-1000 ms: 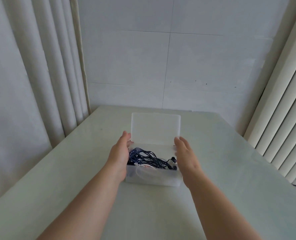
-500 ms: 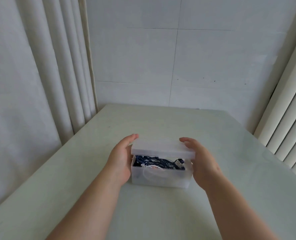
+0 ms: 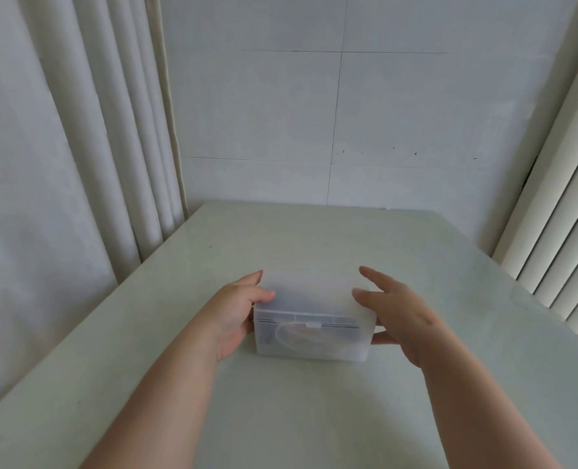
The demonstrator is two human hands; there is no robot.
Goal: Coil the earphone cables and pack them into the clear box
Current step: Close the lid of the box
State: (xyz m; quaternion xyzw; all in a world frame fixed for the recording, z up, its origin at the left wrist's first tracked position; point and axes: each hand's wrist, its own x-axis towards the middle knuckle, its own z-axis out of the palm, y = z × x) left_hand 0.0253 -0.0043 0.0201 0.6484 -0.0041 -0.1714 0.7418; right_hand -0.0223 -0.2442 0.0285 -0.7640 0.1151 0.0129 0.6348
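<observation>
The clear box (image 3: pixel 335 345) stands on the table with its frosted lid (image 3: pixel 311 292) down. Through the front wall I see a white earphone cable (image 3: pixel 289 336) in a loop; the dark cables show only as a faint shadow. My left hand (image 3: pixel 233 313) wraps the box's left end, thumb on the lid and index finger at its back corner. My right hand (image 3: pixel 399 316) is at the right end with fingers straight and spread, fingertips touching the lid, thumb beside the right wall.
The pale green table (image 3: pixel 314 238) runs back to a white panelled wall. Cream curtains (image 3: pixel 111 147) hang along the left edge. Vertical blinds (image 3: pixel 568 238) stand along the right edge.
The lid stood upright, then both hands swung it down, and now it lies flat over the box. The dark cables, plainly seen before, are covered.
</observation>
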